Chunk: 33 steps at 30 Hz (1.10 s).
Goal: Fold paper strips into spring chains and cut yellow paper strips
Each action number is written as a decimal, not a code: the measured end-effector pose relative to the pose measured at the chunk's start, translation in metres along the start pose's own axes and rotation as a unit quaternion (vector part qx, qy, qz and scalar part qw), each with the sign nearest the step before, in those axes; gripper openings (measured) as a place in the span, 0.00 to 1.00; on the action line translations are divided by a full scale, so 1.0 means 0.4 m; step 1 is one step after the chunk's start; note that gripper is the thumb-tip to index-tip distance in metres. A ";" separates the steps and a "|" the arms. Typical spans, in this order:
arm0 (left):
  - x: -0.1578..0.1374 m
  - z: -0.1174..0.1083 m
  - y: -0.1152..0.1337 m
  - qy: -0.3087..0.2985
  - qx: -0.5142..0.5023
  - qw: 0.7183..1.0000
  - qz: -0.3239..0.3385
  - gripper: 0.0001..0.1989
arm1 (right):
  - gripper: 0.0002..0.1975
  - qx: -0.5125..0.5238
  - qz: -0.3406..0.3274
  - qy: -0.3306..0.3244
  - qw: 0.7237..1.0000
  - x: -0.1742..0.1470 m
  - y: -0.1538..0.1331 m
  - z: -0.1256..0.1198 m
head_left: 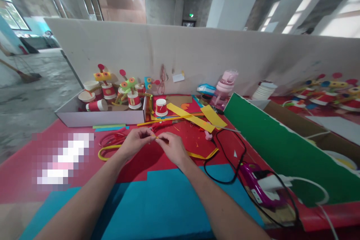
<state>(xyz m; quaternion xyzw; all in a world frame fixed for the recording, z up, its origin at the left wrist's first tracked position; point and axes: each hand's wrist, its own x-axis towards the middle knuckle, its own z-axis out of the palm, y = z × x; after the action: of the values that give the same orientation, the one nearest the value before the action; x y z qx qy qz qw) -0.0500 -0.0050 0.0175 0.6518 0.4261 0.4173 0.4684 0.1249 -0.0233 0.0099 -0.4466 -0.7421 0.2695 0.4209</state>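
Note:
Over the red tabletop, the fingertips of my left hand (137, 142) and my right hand (172, 149) meet in a pinch. Between them is a small yellow-orange piece (156, 137), mostly hidden by the fingers; it may be folded paper. A yellow strip (206, 156) lies to the right of my right hand; I cannot tell whether it joins the held piece. Beside my left wrist rest a yellow loop (104, 153) and red loops (108, 138) like scissor handles. Just beyond the hands lie wide yellow paper strips (194, 118) and a red-and-white paper cup (161, 108).
At the back left, a white box (104, 119) holds several paper-cup figures (133, 99). A green-sided box (281, 150) stands on the right, near a purple power strip (261, 183) with black cable (225, 182). Blue sheets (157, 202) cover the near edge. A pink bottle (223, 88) stands behind.

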 end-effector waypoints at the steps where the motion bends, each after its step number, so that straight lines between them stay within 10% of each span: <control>1: 0.001 0.000 0.000 0.004 -0.001 1.000 0.001 0.09 | 0.07 0.010 0.003 -0.004 1.000 0.001 0.001 -0.001; 33: 0.005 0.001 -0.019 0.032 -0.137 0.986 -0.085 0.11 | 0.09 0.017 0.036 -0.038 0.998 0.010 0.005 -0.010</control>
<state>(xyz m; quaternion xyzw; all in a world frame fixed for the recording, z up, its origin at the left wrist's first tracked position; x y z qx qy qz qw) -0.0504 -0.0016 0.0104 0.5292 0.4333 0.4511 0.5734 0.1283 -0.0189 0.0120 -0.4555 -0.7360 0.3141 0.3900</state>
